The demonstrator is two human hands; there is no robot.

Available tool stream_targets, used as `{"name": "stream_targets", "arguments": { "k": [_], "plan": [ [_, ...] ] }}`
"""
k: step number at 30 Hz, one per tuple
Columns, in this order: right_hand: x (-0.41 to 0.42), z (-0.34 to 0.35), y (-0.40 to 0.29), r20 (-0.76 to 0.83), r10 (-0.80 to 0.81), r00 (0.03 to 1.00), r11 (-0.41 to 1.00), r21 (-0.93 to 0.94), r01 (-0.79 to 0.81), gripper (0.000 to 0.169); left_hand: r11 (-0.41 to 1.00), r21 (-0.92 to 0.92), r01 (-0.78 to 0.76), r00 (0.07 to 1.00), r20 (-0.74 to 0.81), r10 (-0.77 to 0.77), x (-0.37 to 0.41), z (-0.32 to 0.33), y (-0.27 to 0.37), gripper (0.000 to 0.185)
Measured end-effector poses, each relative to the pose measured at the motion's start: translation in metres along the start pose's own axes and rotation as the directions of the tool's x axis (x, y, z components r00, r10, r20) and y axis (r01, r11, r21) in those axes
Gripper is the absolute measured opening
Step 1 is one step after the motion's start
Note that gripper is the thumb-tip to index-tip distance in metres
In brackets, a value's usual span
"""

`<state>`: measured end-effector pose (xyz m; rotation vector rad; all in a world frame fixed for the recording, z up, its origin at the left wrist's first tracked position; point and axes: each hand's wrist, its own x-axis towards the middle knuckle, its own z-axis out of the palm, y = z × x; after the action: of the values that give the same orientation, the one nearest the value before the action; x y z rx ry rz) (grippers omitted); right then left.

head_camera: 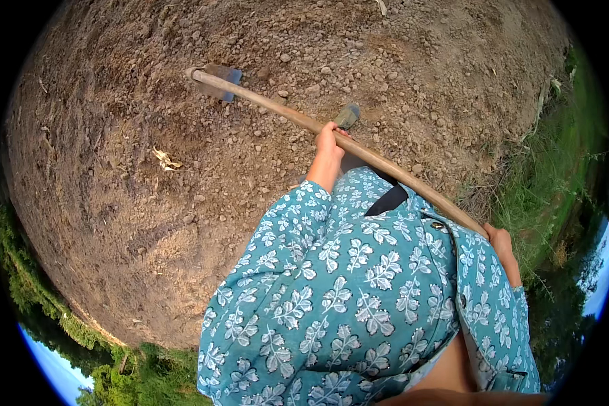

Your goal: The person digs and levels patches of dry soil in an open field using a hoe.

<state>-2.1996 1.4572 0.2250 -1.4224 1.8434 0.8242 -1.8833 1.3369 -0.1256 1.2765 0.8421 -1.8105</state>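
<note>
A hoe with a long wooden handle point(385, 165) slants across the view from upper left to lower right. Its flat metal blade point(227, 83) is at the soil, with the handle's collar end beside it. Around the middle of the handle my left hand point(330, 142) is closed. Near the butt end, at my right side, my right hand point(498, 242) grips the wood; the sleeve partly hides that wrist. A shoe point(348, 116) shows just beyond my left hand, below the handle.
Loose, cloddy brown soil point(264, 177) spreads around me. A dry husk point(166, 159) lies on it at the left. Green grass point(543, 203) and dry stalks border the soil at the right. Bushes point(147, 375) stand along the lower left edge.
</note>
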Motion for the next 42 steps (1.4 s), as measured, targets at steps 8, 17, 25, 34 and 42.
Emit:
{"name": "stream_targets", "arguments": {
  "k": [8,17,25,34,42],
  "plan": [
    [0.002,-0.038,-0.120,0.015,-0.310,0.951,0.951,0.020,0.309,0.027,0.908,-0.079,-0.411,0.910,0.023,0.414,-0.095,-0.075,0.132,0.013],
    [-0.106,-0.074,-0.308,-0.021,-0.764,0.645,0.641,-0.150,0.753,0.037,0.892,-0.392,-0.223,0.960,0.071,0.271,-0.184,-0.163,0.118,0.011],
    [-0.180,-0.044,-0.392,0.013,-0.986,-0.166,-0.165,0.026,0.986,0.025,0.903,-0.309,-0.297,0.926,0.136,0.351,-0.250,-0.234,0.144,0.012],
    [-0.271,-0.022,-0.448,-0.460,-0.688,-0.562,-0.399,0.886,-0.238,0.026,0.756,-0.380,-0.533,0.788,0.101,0.607,-0.282,-0.288,0.162,0.016],
    [-0.265,-0.025,-0.425,-0.563,-0.668,-0.487,-0.161,0.748,-0.644,0.025,0.760,-0.457,-0.463,0.783,0.192,0.592,-0.334,-0.265,0.129,0.019]
  ]
}}
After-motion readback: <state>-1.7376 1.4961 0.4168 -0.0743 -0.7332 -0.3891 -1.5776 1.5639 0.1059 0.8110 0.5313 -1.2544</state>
